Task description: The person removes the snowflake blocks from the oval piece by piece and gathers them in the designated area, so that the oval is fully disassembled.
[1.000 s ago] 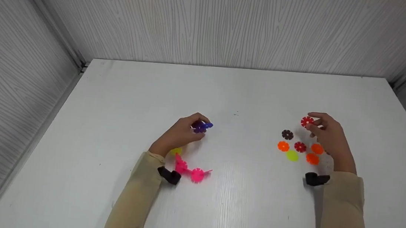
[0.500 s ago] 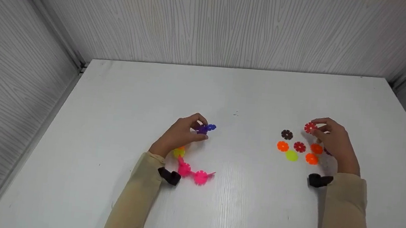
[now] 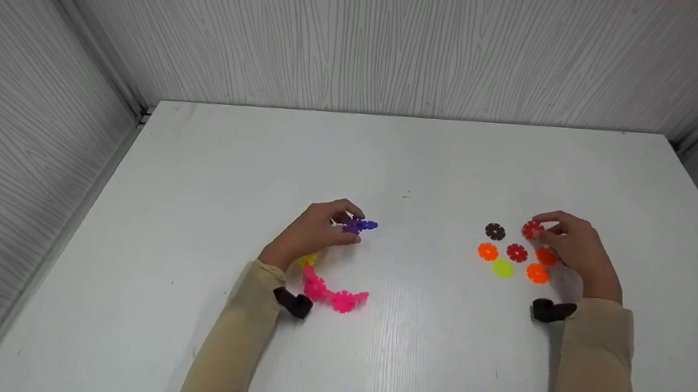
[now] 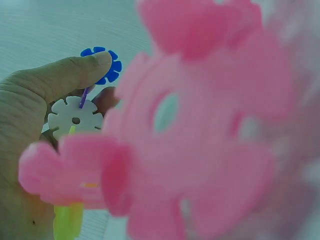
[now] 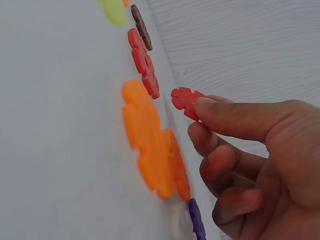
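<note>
My left hand [image 3: 315,230] pinches a chain of notched plastic discs near its blue end. The blue disc [image 4: 101,66] lies under the thumb in the left wrist view, joined to a purple disc [image 3: 352,225]. A white disc [image 4: 75,117], a yellow disc [image 3: 306,259] and several pink discs [image 3: 343,301] continue the chain, curving below the wrist. Blurred pink pieces cover much of the left wrist view. Between thumb and forefinger of my right hand [image 3: 576,247] is a red disc [image 5: 186,100], held above the table beside loose discs. Its other fingers curl loosely.
Loose discs lie under and left of the right hand: a brown disc [image 3: 495,231], a dark red disc [image 3: 517,253], several orange discs [image 3: 537,274], a yellow-green disc [image 3: 503,268] and a purple one [image 5: 196,219]. The white table [image 3: 422,369] meets a wood-grain panel [image 3: 402,41] behind.
My right hand, with the red disc, has come nearer to me and slightly right. The left hand has shifted a little right, and its hanging pink chain has swung slightly.
</note>
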`<state>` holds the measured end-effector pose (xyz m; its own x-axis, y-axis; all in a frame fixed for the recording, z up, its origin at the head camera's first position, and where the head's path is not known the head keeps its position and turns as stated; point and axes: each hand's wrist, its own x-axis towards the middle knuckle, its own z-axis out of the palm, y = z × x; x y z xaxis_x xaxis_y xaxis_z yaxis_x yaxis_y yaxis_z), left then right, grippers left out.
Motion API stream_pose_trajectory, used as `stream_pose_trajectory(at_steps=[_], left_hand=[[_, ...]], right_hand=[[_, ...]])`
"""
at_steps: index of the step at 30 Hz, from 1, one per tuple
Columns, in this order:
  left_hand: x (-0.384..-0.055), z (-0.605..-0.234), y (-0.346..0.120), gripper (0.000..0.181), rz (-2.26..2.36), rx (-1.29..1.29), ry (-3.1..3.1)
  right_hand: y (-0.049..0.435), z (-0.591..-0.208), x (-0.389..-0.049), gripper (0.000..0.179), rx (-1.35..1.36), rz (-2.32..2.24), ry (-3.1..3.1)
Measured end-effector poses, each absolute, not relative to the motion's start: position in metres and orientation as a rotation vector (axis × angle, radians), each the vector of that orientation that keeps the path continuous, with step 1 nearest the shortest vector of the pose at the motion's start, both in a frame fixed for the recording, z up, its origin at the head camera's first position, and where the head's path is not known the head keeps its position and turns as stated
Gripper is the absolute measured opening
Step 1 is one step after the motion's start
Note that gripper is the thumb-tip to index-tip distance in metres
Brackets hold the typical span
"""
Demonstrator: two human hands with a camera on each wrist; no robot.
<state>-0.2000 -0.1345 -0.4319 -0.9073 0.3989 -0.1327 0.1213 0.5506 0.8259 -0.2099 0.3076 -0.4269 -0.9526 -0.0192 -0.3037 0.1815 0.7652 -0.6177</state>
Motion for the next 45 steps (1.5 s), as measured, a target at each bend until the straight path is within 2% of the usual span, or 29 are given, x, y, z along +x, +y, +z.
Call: stream_pose_trajectory(at_steps=[17, 28, 45], left_hand=[[-0.2, -0.435, -0.133, 0.036, 1.283, 0.473, 2.447], [-0.198, -0.432, -0.133, 0.033, 1.32, 0.466, 2.442], [-0.2, -0.434, -0.132, 0.032, 1.235, 0.381, 2.549]], right_hand=[[0.3, -0.425, -0.211, 0.047, 0.122, -0.917, 2.679], [0.266, -0.406, -0.21, 0.051, -0.114, -1.022, 2.737], [0.213, -0.389, -0.204, 0.042, -0.317, -1.197, 2.633]])
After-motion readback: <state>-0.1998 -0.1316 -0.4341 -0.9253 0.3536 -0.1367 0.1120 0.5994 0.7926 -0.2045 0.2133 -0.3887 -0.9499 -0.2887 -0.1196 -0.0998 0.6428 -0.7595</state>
